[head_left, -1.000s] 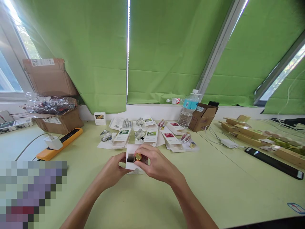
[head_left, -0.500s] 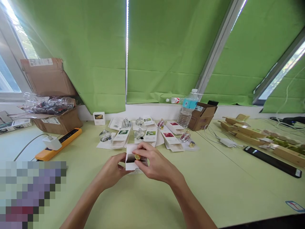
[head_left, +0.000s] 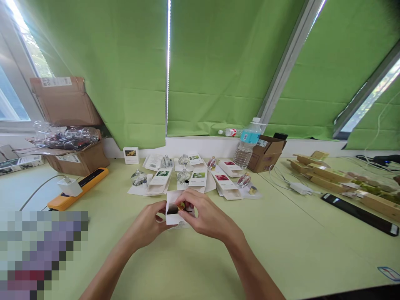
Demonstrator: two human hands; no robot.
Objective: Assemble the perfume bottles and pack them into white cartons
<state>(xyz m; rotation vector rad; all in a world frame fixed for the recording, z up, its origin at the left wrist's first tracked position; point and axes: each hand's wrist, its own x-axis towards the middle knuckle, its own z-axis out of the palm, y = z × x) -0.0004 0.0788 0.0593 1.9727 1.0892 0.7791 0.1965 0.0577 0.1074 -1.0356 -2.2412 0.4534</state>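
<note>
My left hand [head_left: 145, 227] grips the left side of a small open white box [head_left: 175, 219], thumb and fingers wrapped around it. Between the thumb and fingers of my right hand [head_left: 211, 216] is a small round gold cap [head_left: 181, 206], at the box's open top. Whatever is under the cap inside the box is hidden. Beneath my hands, a bit of clear material [head_left: 181, 225] shows at the box's lower edge. Beyond them lie opened flat cartons with flower pictures, such as a red one [head_left: 222, 178], and ribbed glass bottles, including a clear one [head_left: 137, 178] and a pinkish one [head_left: 244, 179].
A loose gold cap [head_left: 252, 190] lies near the pinkish bottle. An upright white carton [head_left: 131, 155] stands at the back. On the left are an orange power strip [head_left: 78, 189] and a cardboard box [head_left: 75, 160]; at right, a large water bottle [head_left: 246, 143] and a black bar [head_left: 359, 214].
The view has shifted very slightly. Both hands keep nearly the same pose at the box, and the right fingers have moved only a little around the gold cap.
</note>
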